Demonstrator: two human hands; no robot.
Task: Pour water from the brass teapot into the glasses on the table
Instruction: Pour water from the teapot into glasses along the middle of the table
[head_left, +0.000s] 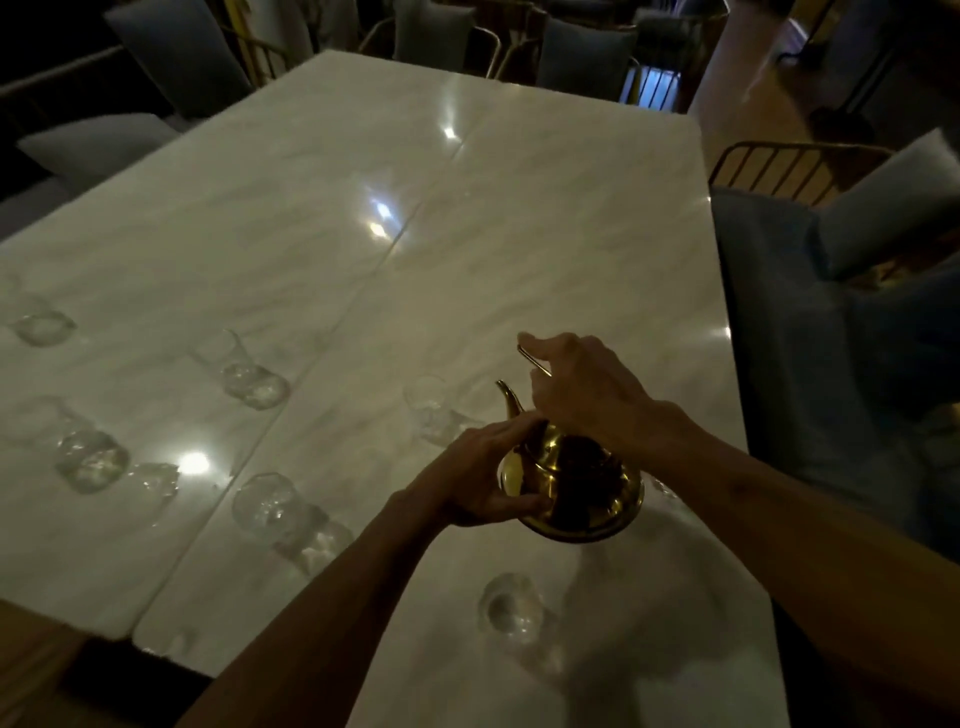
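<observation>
Near edge of table (519, 234), right part: clear glass (511, 608) under forearms. Beyond it, brass teapot (571, 499), close to right edge; lifted or resting, cannot tell. Left hand (483, 467) curled round pot's left side, thumb beneath. Right hand (582, 389) closed on thin handle above. Spout points at next glass (431, 410), just beyond. Other glasses (254, 384) toward left edge.

Risk: dim light, clear rims, so stream may miss and wet table; forearm may knock clear glass.

No readable writing.

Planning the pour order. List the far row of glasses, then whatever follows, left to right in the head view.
Left-edge glass → middle glass → spout glass → teapot → blue chair.
</observation>
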